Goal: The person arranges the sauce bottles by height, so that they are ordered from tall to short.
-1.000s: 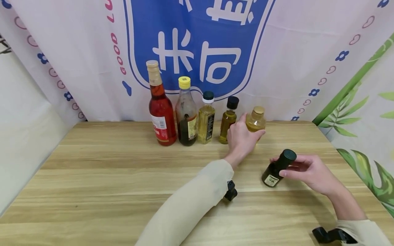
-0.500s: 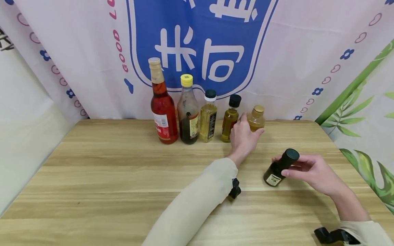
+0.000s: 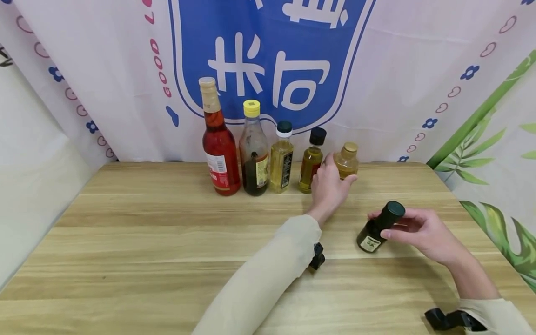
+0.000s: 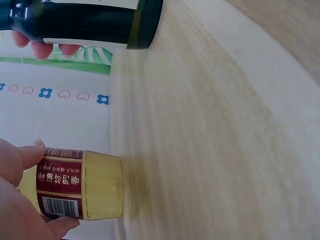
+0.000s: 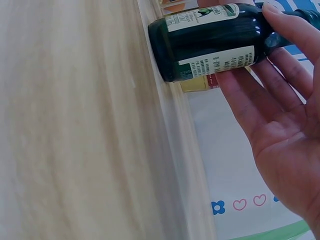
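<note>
My left hand (image 3: pixel 331 185) grips a small bottle of yellow oil (image 3: pixel 346 160) with a tan cap, thumb on one side and fingers on the other. Its maroon label (image 4: pixel 60 180) and barcode show in the left wrist view. The bottle stands at the right end of a row along the back of the table. Nearer the front right, my right hand (image 3: pixel 427 235) holds a dark green glass bottle (image 5: pixel 210 45) by its upper part between thumb and fingers. That bottle leans, its green cap tipped to the right, with its base close over the wood.
Left of my left hand stand a tall red bottle (image 3: pixel 222 158), a yellow-capped bottle of dark sauce (image 3: pixel 254 167), a square pale oil bottle (image 3: pixel 281 165) and a black-capped oil bottle (image 3: pixel 310 167). A printed curtain (image 3: pixel 138 93) hangs behind the wooden table (image 3: pixel 146 256).
My left hand and the tan-capped bottle have shifted slightly left, nearer the black-capped bottle. My right hand keeps the green bottle in nearly the same place. The head view has tilted a little.
</note>
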{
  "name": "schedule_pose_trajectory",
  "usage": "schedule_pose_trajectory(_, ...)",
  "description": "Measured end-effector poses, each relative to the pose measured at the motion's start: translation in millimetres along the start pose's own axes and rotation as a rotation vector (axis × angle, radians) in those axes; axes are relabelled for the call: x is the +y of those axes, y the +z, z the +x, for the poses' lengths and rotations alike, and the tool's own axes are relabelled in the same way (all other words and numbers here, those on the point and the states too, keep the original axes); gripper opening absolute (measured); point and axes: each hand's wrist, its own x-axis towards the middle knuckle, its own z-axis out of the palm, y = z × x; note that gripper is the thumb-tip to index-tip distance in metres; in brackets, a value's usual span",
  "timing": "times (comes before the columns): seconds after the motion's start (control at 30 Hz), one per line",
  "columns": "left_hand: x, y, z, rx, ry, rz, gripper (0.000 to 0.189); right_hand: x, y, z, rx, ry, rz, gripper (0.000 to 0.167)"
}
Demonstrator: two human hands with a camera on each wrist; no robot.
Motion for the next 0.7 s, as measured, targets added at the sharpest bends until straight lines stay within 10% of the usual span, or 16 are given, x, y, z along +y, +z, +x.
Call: schedule_pose_trajectory(0.7,2.4,-0.5,-0.2,-0.018,-0.019,0.000,0.074,-2.7,4.7,-0.9,0.055,0.017,-0.064,0.034)
